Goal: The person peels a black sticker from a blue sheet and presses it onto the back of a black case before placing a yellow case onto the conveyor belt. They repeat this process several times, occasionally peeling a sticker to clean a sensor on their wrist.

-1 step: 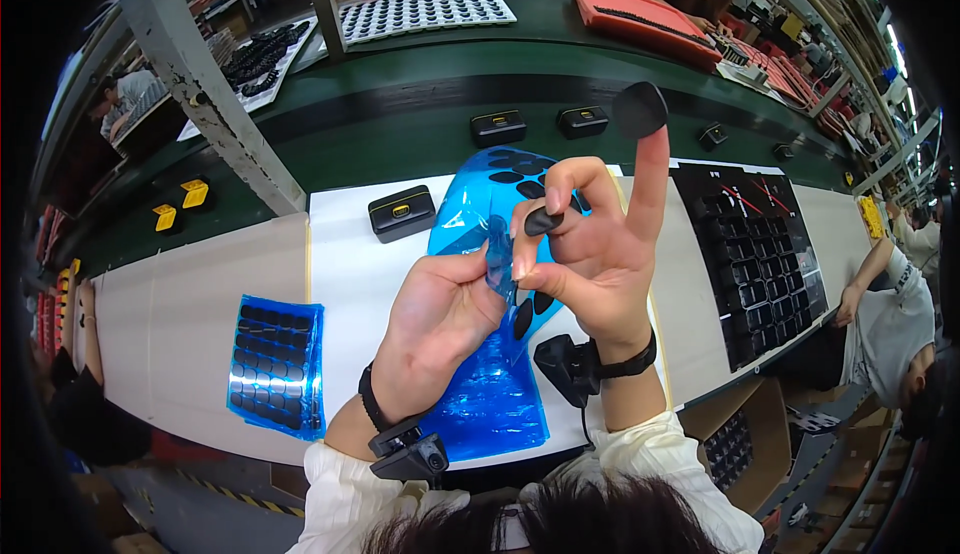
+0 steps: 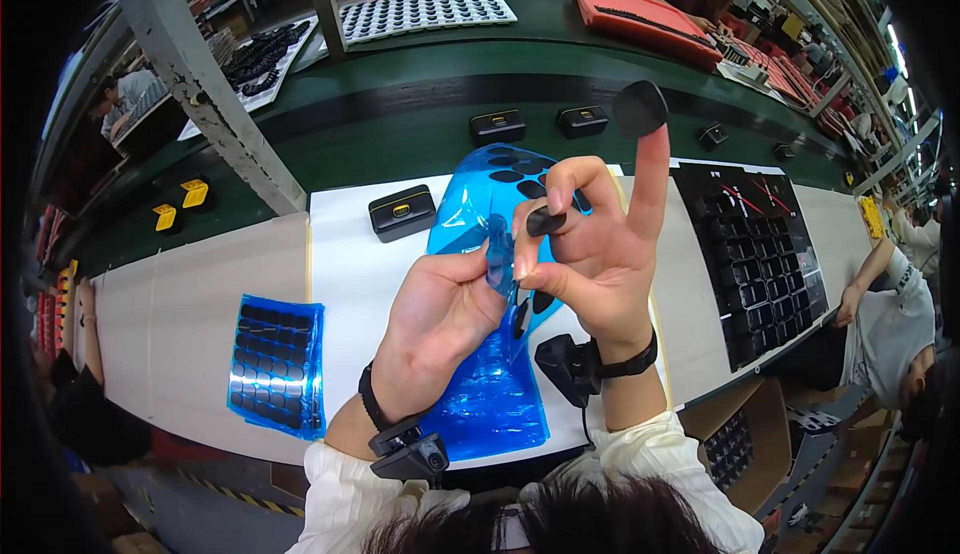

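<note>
My left hand (image 2: 435, 319) is closed on a folded part of a blue film sheet (image 2: 465, 219) that carries rows of black rounded pads. Against this fold, my right hand (image 2: 600, 259) pinches with thumb and fingertip; a thin dark edge shows there, apparently a pad's, partly hidden by the fingers. A black rounded pad (image 2: 640, 108) clings to the tip of its one raised finger. Another dark pad (image 2: 545, 221) sits at a curled finger of the same hand. Below the hands, blue film (image 2: 490, 419) lies over the white work surface (image 2: 345, 284).
Left lies a blue sheet of black pads (image 2: 272, 364). A small black case (image 2: 402, 213) stands beyond my left hand, with two more cases (image 2: 497, 127) on the green belt (image 2: 400, 104). A black compartment tray (image 2: 760, 274) is at right. A metal post (image 2: 215, 94) rises at left. Co-workers sit around.
</note>
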